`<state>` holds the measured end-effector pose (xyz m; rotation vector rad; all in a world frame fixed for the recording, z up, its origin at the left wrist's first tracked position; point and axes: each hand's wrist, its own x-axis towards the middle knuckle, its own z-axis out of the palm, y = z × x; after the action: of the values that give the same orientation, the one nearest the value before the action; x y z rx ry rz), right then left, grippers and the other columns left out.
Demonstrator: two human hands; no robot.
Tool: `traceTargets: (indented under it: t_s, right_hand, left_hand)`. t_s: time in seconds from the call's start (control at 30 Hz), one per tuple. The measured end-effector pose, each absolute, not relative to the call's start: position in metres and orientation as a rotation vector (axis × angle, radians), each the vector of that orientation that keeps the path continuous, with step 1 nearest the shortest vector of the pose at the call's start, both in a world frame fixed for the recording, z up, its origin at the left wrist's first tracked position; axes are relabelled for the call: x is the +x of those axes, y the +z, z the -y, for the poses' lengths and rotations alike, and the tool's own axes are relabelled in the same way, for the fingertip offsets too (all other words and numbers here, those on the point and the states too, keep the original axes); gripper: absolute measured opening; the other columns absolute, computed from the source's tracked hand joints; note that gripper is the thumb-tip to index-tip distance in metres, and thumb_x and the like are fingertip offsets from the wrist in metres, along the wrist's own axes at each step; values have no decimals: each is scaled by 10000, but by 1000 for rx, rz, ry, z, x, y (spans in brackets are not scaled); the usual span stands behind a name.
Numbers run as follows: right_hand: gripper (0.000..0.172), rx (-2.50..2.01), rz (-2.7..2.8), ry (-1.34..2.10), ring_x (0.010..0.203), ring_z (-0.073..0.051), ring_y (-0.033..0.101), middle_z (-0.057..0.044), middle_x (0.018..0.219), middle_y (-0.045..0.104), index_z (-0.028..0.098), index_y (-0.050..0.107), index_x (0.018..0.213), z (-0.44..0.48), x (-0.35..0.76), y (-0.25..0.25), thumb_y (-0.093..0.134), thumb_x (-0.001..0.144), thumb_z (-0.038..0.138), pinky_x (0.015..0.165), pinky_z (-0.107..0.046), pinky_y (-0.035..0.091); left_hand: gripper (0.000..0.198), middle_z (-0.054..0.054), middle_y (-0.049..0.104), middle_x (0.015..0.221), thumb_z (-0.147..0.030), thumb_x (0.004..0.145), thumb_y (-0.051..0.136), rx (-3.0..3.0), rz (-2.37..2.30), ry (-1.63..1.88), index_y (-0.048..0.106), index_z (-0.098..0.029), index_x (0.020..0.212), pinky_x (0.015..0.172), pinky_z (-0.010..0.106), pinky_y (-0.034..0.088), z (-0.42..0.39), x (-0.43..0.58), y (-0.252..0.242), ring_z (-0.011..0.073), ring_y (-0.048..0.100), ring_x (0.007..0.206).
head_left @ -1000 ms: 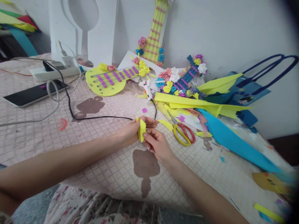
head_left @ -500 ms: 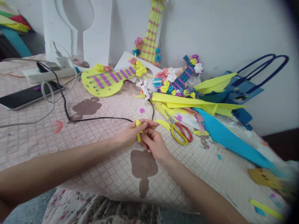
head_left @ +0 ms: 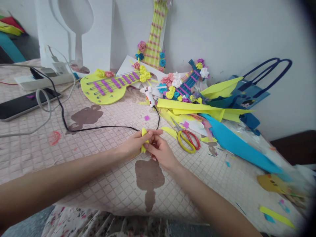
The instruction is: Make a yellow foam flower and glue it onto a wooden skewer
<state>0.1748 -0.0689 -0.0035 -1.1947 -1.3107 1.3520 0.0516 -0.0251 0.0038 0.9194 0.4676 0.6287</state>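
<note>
A small piece of folded yellow paper [head_left: 143, 132] is pinched between my two hands, over the middle of the table. My left hand [head_left: 134, 143] is closed on it, thumb on top. Against its lower right side press the curled fingers of my right hand [head_left: 162, 151], closed on the same paper. Part of the paper is hidden behind the fingers. Just right of the hands lie scissors [head_left: 186, 141] with one yellow and one red handle. A white glue gun [head_left: 148, 95] rests beyond the hands, its black cord running behind them.
A yellow paper guitar [head_left: 106, 95] lies at the back, beside a blue one [head_left: 189, 87] with paper flowers. Yellow and blue paper sheets [head_left: 237, 144] spread to the right, near a blue bag [head_left: 251, 93]. A phone [head_left: 24, 103] and power strip [head_left: 44, 80] sit left.
The whole scene has shifted slightly left in view. Both hands still hold the yellow paper, with only a small shift of the fingers.
</note>
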Motion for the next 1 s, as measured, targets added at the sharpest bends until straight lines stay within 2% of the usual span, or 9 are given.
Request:
traceTargets:
  t_s: [0.07,0.17,0.27,0.37,0.43,0.63,0.73,0.87,1.0]
  right_hand:
    - [239,-1266,1496,1203,491,-82,413,56,624,456,208,483,762,65,187,4,581,802,421,455,-227,348]
    - [165,-1496,1723,595,644,-128,510,4,730,569,201,535,774,54,222,14,510,849,346,613,-270,408]
    - [103,-1744,1815,127,784,-195,538,-52,836,597,195,549,853,42,265,14,510,830,287,724,-334,423]
    - [90,-1863,1966,-43,890,-243,517,-81,860,594,189,553,865,35,290,3,513,808,246,791,-376,409]
    - [64,-1882,2036,-40,850,-230,514,-72,837,588,196,552,830,34,295,-4,506,801,229,780,-370,410]
    - [70,-1844,1959,149,736,-189,499,-28,729,561,206,514,700,34,287,-1,538,757,240,698,-333,395]
    - [130,-1703,1701,524,632,-142,487,9,675,542,203,497,726,36,277,8,567,766,304,616,-290,385]
    - [235,-1382,1384,1088,519,-82,415,45,653,524,201,481,774,45,249,10,614,757,393,475,-223,304]
    - [243,-1289,1375,1243,505,-70,389,61,623,481,200,486,753,57,215,6,625,761,399,464,-215,297]
  left_hand:
    - [307,96,638,989,-346,892,512,876,-505,680,625,-133,1081,701,259,516,23,52,4,180,616,878]
    - [219,84,644,962,-232,912,481,762,-586,822,647,-101,965,845,261,482,19,51,6,122,610,840]
    - [182,5,576,742,-209,913,476,673,-682,886,632,-114,918,681,236,499,15,50,6,40,493,539]
    - [160,-34,457,645,-215,902,497,643,-728,864,619,-114,883,472,164,390,14,49,5,24,369,458]
    - [169,-29,439,651,-214,904,486,651,-734,815,616,-109,882,430,156,340,14,49,4,29,360,463]
    - [196,-15,431,678,-220,912,453,714,-740,722,607,-104,876,427,151,319,15,49,3,35,352,488]
    - [173,-9,446,691,-228,894,484,766,-761,695,598,-103,858,417,145,280,15,48,5,31,334,491]
    - [187,-31,432,657,-291,781,655,946,-775,707,582,-120,798,411,150,227,17,47,8,27,299,489]
    - [252,-23,472,657,-335,697,722,1119,-743,733,590,-127,751,427,165,224,18,47,6,39,328,513]
